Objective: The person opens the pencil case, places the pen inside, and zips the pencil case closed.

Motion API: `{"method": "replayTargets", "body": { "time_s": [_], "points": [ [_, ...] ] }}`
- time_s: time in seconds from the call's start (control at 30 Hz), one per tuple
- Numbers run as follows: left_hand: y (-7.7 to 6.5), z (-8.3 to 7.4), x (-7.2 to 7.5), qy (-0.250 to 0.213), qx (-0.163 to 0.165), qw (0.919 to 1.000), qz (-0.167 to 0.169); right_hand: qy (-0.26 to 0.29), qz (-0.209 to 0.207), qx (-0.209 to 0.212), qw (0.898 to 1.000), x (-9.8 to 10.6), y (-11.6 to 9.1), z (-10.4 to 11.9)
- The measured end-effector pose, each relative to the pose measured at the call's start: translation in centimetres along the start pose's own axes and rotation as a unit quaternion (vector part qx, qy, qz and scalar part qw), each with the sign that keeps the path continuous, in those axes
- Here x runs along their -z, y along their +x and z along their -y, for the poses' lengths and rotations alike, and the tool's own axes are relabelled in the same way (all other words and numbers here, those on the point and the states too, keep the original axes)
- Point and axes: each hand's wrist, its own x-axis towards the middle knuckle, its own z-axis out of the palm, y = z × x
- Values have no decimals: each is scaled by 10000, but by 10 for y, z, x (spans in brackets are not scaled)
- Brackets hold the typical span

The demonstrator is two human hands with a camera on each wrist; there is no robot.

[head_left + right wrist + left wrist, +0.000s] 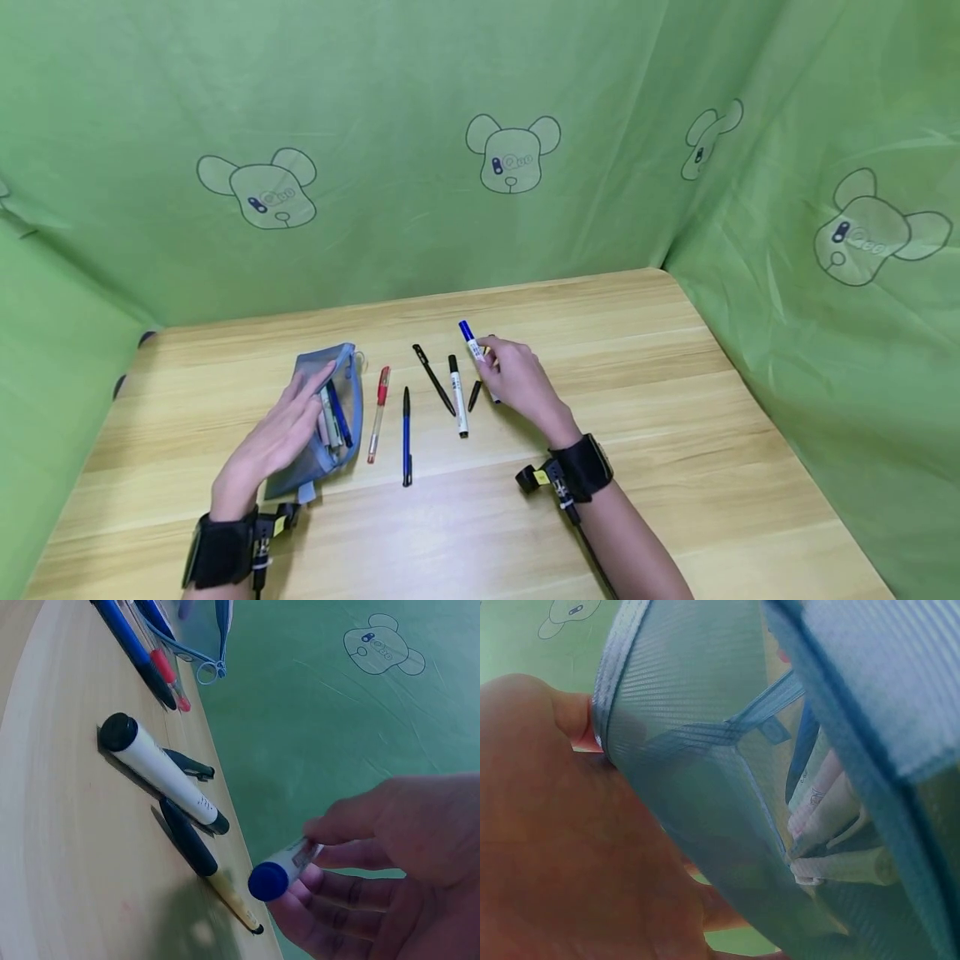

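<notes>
A blue mesh pencil pouch (303, 471) lies at the left with its mouth spread; several pens (339, 417) show inside. My left hand (281, 429) holds the pouch by its rim, the mesh wall (705, 802) lying against the palm in the left wrist view. With thumb and fingers my right hand (521, 379) pinches a white marker with a blue cap (467, 331). In the right wrist view this blue marker (270, 879) is tilted off the table. Beside it lie a black-capped white marker (459, 400) and a black and yellow pen (187, 836), partly under the hand.
Between the pouch and the right hand lie a red-capped gel pen (378, 412), a blue and black pen (407, 437) and a black pen (435, 382). Green cloth (420, 242) with bear prints stands behind the wooden table (637, 333) and along its sides.
</notes>
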Motion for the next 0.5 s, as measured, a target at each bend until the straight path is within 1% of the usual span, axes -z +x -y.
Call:
{"method": "replayTargets", "body": {
  "time_s": [0.1, 0.17, 0.33, 0.5],
  "points": [
    [0, -1, 0, -17, 36, 10000, 28, 245, 195, -184, 9993, -2, 0, 4],
    [0, -1, 0, -31, 64, 10000, 44, 392, 286, -236, 9985, -4, 0, 7],
    [1, -1, 0, -25, 56, 10000, 23, 666, 271, -232, 9971, -10, 2, 19],
    [2, -1, -1, -15, 15, 10000, -17, 906, 404, -274, 9947, -19, 2, 31]
  ]
}}
